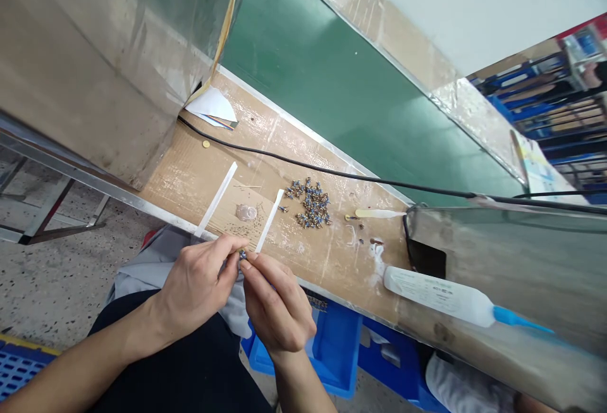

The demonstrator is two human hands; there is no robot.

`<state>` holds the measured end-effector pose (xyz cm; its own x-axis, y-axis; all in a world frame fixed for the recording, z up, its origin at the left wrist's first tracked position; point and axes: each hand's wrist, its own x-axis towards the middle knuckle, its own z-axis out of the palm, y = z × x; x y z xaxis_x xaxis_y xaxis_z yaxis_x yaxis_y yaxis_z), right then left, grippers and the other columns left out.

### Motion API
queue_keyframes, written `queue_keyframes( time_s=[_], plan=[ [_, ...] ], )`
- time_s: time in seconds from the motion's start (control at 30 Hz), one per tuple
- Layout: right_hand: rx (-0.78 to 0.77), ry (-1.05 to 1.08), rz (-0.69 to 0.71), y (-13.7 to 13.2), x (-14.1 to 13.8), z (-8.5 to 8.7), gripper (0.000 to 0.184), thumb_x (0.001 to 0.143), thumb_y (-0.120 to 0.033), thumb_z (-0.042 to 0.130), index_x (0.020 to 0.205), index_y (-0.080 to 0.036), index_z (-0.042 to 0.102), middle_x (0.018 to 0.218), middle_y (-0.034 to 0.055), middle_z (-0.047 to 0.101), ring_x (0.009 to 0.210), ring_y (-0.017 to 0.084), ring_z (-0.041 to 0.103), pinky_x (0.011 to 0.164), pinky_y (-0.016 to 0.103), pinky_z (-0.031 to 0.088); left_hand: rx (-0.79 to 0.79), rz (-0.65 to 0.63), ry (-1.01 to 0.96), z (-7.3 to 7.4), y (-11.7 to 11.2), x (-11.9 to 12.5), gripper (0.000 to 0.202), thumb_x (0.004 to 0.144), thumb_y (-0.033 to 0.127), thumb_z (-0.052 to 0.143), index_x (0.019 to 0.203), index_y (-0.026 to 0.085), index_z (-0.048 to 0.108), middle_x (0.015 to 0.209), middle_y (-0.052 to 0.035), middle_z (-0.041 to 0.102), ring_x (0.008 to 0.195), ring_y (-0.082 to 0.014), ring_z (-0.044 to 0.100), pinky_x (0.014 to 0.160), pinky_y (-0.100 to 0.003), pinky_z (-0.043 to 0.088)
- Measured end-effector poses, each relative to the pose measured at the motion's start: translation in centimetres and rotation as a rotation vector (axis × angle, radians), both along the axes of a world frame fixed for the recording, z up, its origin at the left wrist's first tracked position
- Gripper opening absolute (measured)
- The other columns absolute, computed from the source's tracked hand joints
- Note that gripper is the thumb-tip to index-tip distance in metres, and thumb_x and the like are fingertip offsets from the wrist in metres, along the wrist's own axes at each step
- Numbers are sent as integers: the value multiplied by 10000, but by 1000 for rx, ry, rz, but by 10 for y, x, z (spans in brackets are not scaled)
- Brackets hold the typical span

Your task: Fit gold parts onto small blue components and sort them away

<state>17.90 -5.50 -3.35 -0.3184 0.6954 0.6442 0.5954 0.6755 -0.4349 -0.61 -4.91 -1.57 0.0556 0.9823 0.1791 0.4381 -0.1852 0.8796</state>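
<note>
My left hand (199,286) and my right hand (277,305) meet fingertip to fingertip just below the near edge of the wooden bench (190,179). Both pinch one tiny blue and metal part (242,254) between thumb and fingers. A white strip (269,221) lies on the bench right above the fingertips, and a second white strip (215,200) lies to its left. A pile of several small blue and brass parts (310,203) sits further up the bench. A small clear round piece (246,212) rests between the two strips.
A black cable (303,166) crosses the bench beside a green conveyor belt (341,84). A white glue bottle with a blue nozzle (450,296) lies at right. Blue bins (332,343) stand under the bench. A foil-covered box (104,52) fills the upper left.
</note>
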Motion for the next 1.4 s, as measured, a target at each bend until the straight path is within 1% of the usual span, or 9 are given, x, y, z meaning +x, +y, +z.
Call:
queue_keyframes(
  time_s=[0.2,0.27,0.4,0.5,0.57,0.67,0.87,1.2,1.4],
  plan=[
    [25,18,6,-4,-3,-6,587,955,-2,819,1496,-224,760,1277,117,859,1064,307,879,873,430,807,42,36,9,-2,0,3,213,1046,60,625,1156,211,728,1057,-41,899,887,-210,890,792,-271,688],
    [17,13,1,-4,-3,-7,581,966,-6,804,1498,-236,758,1272,116,858,1060,302,876,858,430,802,45,34,12,-3,0,2,206,1045,63,631,1146,216,727,1048,-36,899,878,-208,889,788,-272,687],
    [-113,89,20,0,3,-2,556,977,-28,793,1464,-296,769,1254,93,852,1064,283,864,872,443,780,7,4,3,-5,0,0,233,1078,84,628,1236,232,714,1129,-33,901,950,-202,893,849,-276,692],
    [-274,228,-60,6,9,3,433,1012,-50,755,1371,-290,795,1202,78,847,1083,248,842,913,415,747,-34,-36,-45,-4,1,-2,261,1107,101,612,1320,237,677,1201,-32,893,1031,-192,889,903,-271,687],
    [-390,288,-109,11,10,5,354,1026,-61,749,1295,-282,811,1170,68,844,1102,229,827,937,386,722,-52,-56,-69,-4,0,-2,221,1112,112,611,1278,240,680,1155,-19,890,1002,-183,886,878,-263,681],
    [-500,340,-52,16,7,4,279,1022,-91,781,1226,-276,823,1136,59,840,1086,214,814,940,361,698,-55,-64,-78,-2,0,-1,185,1093,107,629,1196,241,705,1073,-1,877,929,-172,869,833,-257,663],
    [-557,452,-2,17,3,2,223,1018,-98,787,1134,-281,839,1058,35,841,1014,191,804,885,321,673,-74,-66,-109,2,2,0,215,1055,75,683,1156,246,766,1047,26,872,892,-144,836,870,-241,648],
    [-651,562,-3,14,10,1,108,1004,-150,812,1027,-253,836,997,42,828,964,194,805,851,321,689,17,-92,-25,7,1,3,209,1043,58,680,1114,229,777,979,20,875,828,-152,838,770,-248,619],
    [-726,581,5,12,17,-1,81,1009,-169,822,1024,-249,832,999,35,826,945,179,799,838,294,677,-63,-81,-46,7,0,8,218,1029,72,686,1077,244,812,967,22,881,821,-155,842,767,-245,645]
  ],
)
